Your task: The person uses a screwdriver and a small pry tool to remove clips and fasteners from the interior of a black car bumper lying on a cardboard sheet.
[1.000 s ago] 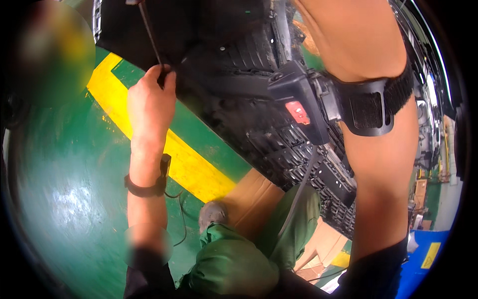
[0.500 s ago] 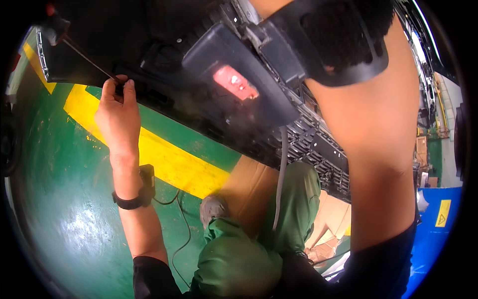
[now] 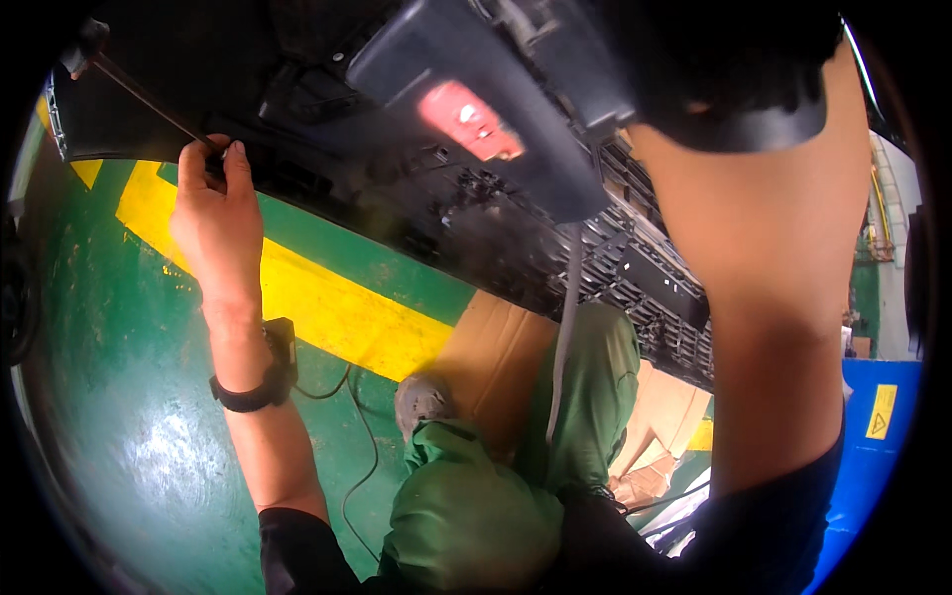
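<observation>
My left hand (image 3: pixel 214 208) is closed at the lower end of a thin metal rod (image 3: pixel 139 94), beneath the edge of a large black car part (image 3: pixel 188 59). The rod runs up-left to a dark handle (image 3: pixel 87 45), like a screwdriver's. My right forearm (image 3: pixel 764 278) reaches up the right side with a black strapped device (image 3: pixel 724 89) on it; the hand itself is out of sight. Beside that device is a dark housing with a reddish patch (image 3: pixel 466 119), a grey cable (image 3: pixel 570 297) hanging from it.
My green-trousered legs (image 3: pixel 466 496) and shoe are on or beside cardboard (image 3: pixel 496 357). The green floor (image 3: pixel 149 347) carries yellow markings (image 3: pixel 327 317) and a thin cable (image 3: pixel 357 416). Black grille lattice (image 3: pixel 635 297) is at centre right, a blue panel (image 3: pixel 873 466) at the right edge.
My left hand has shifted up and leftward in the picture, still on the rod, which now slants more. My right forearm's device and the housing appear higher, and the view of the car part has shifted.
</observation>
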Demonstrator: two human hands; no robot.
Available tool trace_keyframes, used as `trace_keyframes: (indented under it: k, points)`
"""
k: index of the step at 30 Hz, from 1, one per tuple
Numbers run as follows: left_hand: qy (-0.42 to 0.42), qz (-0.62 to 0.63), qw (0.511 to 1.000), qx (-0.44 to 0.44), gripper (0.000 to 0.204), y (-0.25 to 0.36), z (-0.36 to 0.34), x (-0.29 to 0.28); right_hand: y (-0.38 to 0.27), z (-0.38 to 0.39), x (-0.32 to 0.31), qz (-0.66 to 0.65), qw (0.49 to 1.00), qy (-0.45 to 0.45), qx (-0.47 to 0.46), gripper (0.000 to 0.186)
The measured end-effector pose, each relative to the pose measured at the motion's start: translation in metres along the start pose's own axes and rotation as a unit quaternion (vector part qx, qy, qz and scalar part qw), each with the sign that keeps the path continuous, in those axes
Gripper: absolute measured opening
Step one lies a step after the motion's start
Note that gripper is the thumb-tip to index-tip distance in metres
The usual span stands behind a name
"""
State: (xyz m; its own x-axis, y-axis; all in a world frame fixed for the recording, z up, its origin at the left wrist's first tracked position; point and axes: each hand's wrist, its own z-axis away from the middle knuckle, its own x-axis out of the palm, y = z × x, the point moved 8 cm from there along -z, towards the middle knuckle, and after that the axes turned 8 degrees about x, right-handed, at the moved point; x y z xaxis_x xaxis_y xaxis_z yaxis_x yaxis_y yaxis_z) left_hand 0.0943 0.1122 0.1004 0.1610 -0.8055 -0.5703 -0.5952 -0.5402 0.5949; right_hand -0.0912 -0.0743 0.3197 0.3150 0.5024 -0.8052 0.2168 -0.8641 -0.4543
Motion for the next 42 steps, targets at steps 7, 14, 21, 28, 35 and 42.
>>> trace_keyframes:
  k: [7, 14, 21, 28, 35, 42]
  points:
    - [-0.004, -0.034, 0.999, 0.012, 0.020, -0.003, -0.001, 0.001, 0.015, 0.037, -0.014, -0.023, 0.998, 0.020, 0.057, 0.019]
    - [-0.005, -0.045, 0.998, 0.032, 0.020, 0.000, -0.002, 0.001, 0.025, 0.057, -0.020, -0.040, 0.994, 0.036, 0.094, 0.017]
    - [-0.029, -0.059, 0.998, 0.020, 0.021, 0.001, -0.003, 0.002, 0.034, 0.072, -0.026, -0.055, 0.989, 0.049, 0.124, 0.016]
    - [-0.035, -0.082, 0.996, 0.002, 0.023, -0.005, -0.004, 0.003, 0.042, 0.088, -0.030, -0.070, 0.984, 0.064, 0.152, 0.014]
    - [-0.017, -0.086, 0.996, 0.033, 0.023, -0.002, -0.004, 0.002, 0.048, 0.096, -0.033, -0.080, 0.979, 0.075, 0.170, 0.014]
    - [-0.006, -0.080, 0.995, 0.062, 0.022, 0.004, -0.004, 0.000, 0.055, 0.107, -0.035, -0.092, 0.974, 0.089, 0.187, 0.013]
